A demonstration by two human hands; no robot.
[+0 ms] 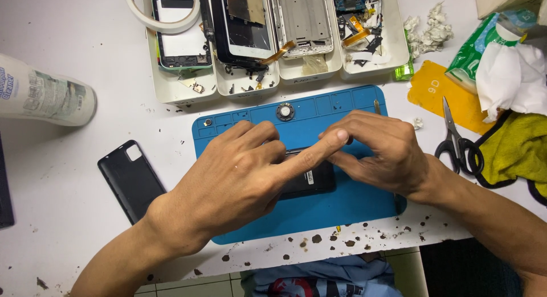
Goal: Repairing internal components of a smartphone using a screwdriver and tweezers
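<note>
A white table (85, 217), stained with dark spots, carries a blue mat (342, 209), black back cover (131, 179), scissors (457, 140), white trays (182, 87), and probably a spray bottle (43, 97).

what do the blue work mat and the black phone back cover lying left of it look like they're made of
Blue rectangular work mat: probably silicone or rubber, matte, with moulded compartments along its top edge. Black phone back cover: likely plastic, smooth with a slight sheen and a square camera cutout.
</note>
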